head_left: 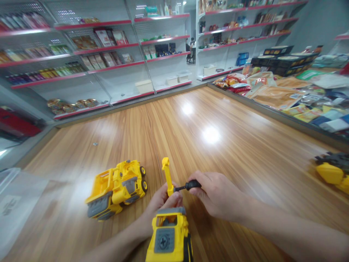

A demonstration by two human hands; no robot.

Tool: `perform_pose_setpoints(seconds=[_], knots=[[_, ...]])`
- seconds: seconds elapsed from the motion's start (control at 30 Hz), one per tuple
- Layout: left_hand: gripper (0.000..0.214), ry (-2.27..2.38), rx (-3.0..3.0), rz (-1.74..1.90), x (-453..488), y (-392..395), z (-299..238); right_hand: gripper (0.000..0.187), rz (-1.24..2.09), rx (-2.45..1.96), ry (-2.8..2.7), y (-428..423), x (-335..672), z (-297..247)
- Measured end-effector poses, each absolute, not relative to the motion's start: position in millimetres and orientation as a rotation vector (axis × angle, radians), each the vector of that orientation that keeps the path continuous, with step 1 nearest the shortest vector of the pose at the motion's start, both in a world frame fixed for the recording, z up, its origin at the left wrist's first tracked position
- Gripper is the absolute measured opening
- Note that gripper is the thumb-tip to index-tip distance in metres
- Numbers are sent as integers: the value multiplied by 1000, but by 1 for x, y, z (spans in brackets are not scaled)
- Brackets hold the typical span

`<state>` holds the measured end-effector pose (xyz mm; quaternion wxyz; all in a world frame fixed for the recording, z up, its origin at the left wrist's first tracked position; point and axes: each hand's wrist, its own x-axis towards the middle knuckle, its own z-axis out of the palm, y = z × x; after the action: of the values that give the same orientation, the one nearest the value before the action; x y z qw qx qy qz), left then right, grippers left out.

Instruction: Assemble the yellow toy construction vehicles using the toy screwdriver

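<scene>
My left hand (pixel 165 199) is closed around the base of a yellow toy crane arm (pixel 167 174), which points up and away from me. My right hand (pixel 214 193) grips the black handle of a small screwdriver (pixel 193 184). Its shaft points left, and the tip meets the lower end of the crane arm beside my left thumb. Just below my hands stands a yellow toy truck (pixel 169 236) with a grey panel marked by a cross; it partly hides my left wrist. A yellow and grey toy dump truck (pixel 118 189) stands to the left.
Another yellow and black toy vehicle (pixel 331 173) is at the right edge. A clear plastic container (pixel 19 211) lies at the left, and a small metallic piece (pixel 95 144) farther back on the wooden table (pixel 152 127). Packaged goods (pixel 278 96) and stocked shelves (pixel 109 47) stand beyond.
</scene>
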<state>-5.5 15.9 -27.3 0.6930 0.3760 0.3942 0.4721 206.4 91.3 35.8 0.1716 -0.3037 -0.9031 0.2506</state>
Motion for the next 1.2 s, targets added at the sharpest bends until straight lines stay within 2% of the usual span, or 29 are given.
perform_pose_setpoints(seconds=[0.1,0.17,0.3,0.4,0.57,0.63,0.77,0.9,1.0,1.13,1.2], knots=[[18,896,859,1031,-4,13,-26,35,686,-952,-2575,93,205,37],[20,905,875,1014,-4,12,-24,40,705,-956,-2559,92,205,38],[21,946,907,996,-3,11,-21,23,790,-841,-2471,88,207,42],[22,964,935,989,-3,11,-19,25,799,-748,-2450,85,208,45],[22,971,997,976,-4,9,-20,12,775,-679,-2475,86,207,44],[23,991,1017,969,-5,8,-20,15,793,-729,-2497,87,207,43],[24,1031,1052,956,-6,7,-20,33,859,-854,-2560,87,206,42],[24,1044,1081,951,-6,7,-16,19,880,-804,-2492,85,207,43],[25,1040,1100,955,-6,8,-13,25,842,-691,-2492,84,208,44],[25,1036,1116,950,-6,7,-12,13,796,-616,-2538,84,208,42],[24,1035,1115,940,-6,6,-13,14,783,-648,-2523,84,206,40]])
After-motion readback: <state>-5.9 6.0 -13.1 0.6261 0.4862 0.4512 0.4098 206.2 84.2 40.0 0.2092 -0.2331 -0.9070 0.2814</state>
